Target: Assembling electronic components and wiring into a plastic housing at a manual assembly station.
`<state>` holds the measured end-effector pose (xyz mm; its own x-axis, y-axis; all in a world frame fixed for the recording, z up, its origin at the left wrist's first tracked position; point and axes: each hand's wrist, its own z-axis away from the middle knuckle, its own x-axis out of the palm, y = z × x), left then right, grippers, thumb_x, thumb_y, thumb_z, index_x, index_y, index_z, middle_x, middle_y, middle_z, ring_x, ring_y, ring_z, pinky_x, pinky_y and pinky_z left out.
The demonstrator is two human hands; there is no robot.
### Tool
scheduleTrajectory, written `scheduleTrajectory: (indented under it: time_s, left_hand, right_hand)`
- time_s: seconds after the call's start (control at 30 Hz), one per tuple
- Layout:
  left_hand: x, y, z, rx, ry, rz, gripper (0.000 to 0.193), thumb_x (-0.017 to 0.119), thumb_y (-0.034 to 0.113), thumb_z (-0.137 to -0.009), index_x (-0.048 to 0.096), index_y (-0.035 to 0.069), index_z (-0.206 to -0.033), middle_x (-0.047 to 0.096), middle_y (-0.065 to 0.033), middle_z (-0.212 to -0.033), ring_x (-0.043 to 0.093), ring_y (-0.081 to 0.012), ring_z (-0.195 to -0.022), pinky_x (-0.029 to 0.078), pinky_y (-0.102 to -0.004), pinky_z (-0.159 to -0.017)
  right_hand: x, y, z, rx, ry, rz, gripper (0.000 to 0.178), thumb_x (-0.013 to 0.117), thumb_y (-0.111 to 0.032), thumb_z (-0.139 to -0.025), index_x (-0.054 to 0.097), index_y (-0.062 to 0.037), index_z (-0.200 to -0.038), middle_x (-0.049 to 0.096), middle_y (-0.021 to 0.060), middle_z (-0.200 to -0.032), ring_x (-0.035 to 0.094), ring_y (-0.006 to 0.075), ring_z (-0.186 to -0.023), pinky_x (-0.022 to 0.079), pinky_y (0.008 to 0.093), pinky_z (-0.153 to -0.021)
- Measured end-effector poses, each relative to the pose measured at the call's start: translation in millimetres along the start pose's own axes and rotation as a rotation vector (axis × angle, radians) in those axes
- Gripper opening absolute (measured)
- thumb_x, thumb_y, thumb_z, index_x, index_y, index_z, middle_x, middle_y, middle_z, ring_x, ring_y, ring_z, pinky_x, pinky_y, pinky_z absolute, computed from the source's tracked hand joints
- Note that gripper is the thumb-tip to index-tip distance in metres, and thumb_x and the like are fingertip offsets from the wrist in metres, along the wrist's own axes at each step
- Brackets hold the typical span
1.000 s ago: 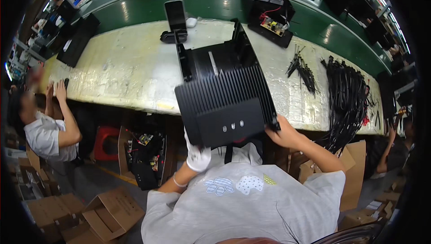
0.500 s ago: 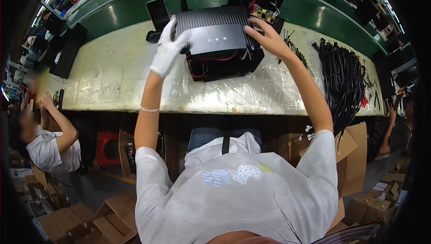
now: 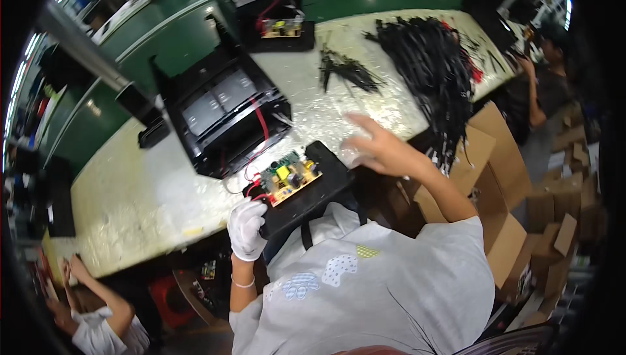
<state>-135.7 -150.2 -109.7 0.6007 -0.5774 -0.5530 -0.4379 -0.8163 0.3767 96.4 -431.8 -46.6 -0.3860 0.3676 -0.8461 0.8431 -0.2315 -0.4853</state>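
My left hand (image 3: 247,228), in a white glove, grips the left end of a black cover (image 3: 306,203) at the table's front edge. Its inner side faces up and carries a circuit board (image 3: 290,177) with yellow and green parts. Thin red wires run from the board toward a black case (image 3: 274,91), which lies beyond the cover. Two grey blocks (image 3: 218,102) sit inside this case. To the right of the cover, my bare right hand (image 3: 385,149) is in the air, slightly blurred, fingers apart and holding nothing.
A bundle of black cables (image 3: 424,71) lies at the right, hanging over the table edge. Left of it are loose black ties (image 3: 349,71). A second opened unit (image 3: 277,12) stands at the back. Open cardboard boxes (image 3: 499,185) are below right; a co-worker (image 3: 107,309) sits lower left.
The cover has come off the case and now lies inner side up at the front edge. My right hand has left it and moved nearer me. The view has turned right.
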Motion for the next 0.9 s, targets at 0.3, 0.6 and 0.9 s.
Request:
scheduleTrajectory:
  time_s: [0.3, 0.6, 0.9]
  left_hand:
    - [15.1, -0.3, 36.8, -0.096, -0.254, -0.141, 0.065, 0.090, 0.043, -0.053, 0.056, 0.008, -0.096, 0.058, -0.0137, -0.123, 0.055, -0.0356, -0.116, 0.044, -0.0486, -0.095]
    - [22.1, -5.7, 41.8, -0.133, -0.180, -0.134, 0.066, 0.088, 0.037, -0.052, 0.058, 0.006, -0.102, 0.058, -0.0147, -0.122, 0.056, -0.0368, -0.115, 0.046, -0.0482, -0.091]
    - [27.8, -17.0, 54.3, -0.173, -0.072, 0.007, 0.085, 0.087, 0.050, -0.053, 0.053, 0.004, -0.115, 0.061, -0.0200, -0.113, 0.061, -0.0413, -0.102, 0.047, -0.0509, -0.086]
  right_hand:
    - [-50.6, 132.4, 14.6, 0.258, 0.491, 0.787, 0.020, 0.067, -0.008, -0.084, 0.060, 0.0018, -0.101, 0.054, 0.0210, -0.129, 0.049, 0.0394, -0.125, 0.043, 0.0445, -0.103]
    - [-10.3, 175.0, -131.6, 0.189, 0.438, 0.496, 0.015, 0.060, -0.006, -0.078, 0.066, -0.0049, -0.091, 0.064, 0.0112, -0.106, 0.058, 0.0337, -0.099, 0.050, 0.0438, -0.083]
    - [14.6, 185.8, -233.7, -0.273, 0.355, 1.171, 0.012, 0.059, -0.017, -0.076, 0.061, -0.0084, -0.084, 0.056, 0.0053, -0.085, 0.053, 0.0210, -0.089, 0.040, 0.0349, -0.078]
